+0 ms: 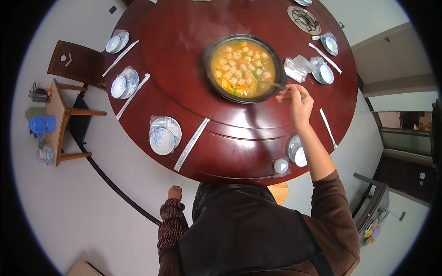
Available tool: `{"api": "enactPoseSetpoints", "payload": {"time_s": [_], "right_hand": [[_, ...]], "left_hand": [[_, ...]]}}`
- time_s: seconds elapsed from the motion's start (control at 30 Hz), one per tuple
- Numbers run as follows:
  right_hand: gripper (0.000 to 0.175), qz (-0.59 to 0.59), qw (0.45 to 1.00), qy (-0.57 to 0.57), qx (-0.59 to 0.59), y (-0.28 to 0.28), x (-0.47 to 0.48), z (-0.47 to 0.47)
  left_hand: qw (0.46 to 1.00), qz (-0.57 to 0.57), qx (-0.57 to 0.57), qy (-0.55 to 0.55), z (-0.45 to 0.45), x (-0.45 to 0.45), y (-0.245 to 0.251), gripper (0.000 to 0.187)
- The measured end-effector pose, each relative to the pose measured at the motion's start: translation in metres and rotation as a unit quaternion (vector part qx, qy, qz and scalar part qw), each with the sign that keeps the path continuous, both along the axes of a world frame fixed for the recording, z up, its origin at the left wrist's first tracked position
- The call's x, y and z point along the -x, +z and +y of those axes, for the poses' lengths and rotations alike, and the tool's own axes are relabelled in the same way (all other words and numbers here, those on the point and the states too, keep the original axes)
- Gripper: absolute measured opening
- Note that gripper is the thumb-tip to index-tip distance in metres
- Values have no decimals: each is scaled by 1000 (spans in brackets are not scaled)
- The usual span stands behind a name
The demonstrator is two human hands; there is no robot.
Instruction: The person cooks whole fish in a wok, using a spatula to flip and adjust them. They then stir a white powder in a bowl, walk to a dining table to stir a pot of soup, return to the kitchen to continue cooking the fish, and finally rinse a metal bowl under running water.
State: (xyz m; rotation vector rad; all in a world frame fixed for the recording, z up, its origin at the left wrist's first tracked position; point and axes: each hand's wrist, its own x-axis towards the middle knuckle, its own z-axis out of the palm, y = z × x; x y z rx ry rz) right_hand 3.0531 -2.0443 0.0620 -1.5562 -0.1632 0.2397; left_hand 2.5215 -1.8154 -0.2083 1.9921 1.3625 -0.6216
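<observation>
A black pot (243, 100) of steaming orange broth with meatballs (238, 73) and green leaves stands on the dark red round table (238, 151). My right hand (297, 103) reaches over the pot's right rim and holds the handle of a metal spoon or ladle (274, 84), whose far end is hidden in the broth. Beside the pot, to the right, lie clear plastic packets (298, 68). My left hand (175, 193) hangs low in front of the table's near edge, its fingers curled in; nothing shows in it.
Wrapped dish sets (165, 136) and paper-wrapped chopsticks (192, 145) lie around the table's edge. A round burner (304, 20) is set in the tabletop at the upper right. On the left are a dark wooden chair (77, 62) and a wooden stand (60, 114) with a blue container (45, 123).
</observation>
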Motion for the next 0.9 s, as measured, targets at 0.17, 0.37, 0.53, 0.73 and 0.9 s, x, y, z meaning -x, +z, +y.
{"api": "enactPoseSetpoints", "payload": {"time_s": [0.17,0.37,0.53,0.73,0.9], "right_hand": [[25,-55,997,41,47,3,-5,-2],[19,-305,913,148,227,-2,-8,-22],[23,-418,824,227,308,13,-10,-21],[39,-512,755,273,307,-9,-29,6],[41,-554,705,334,292,-23,-33,26]], "left_hand": [[1000,-3,9,13,-1,4,2,30],[1000,-2,9,-3,-1,5,-4,30],[1000,-21,10,8,-4,4,-7,28],[1000,9,12,11,-4,-8,4,28],[999,16,6,33,-5,-4,14,30]]}}
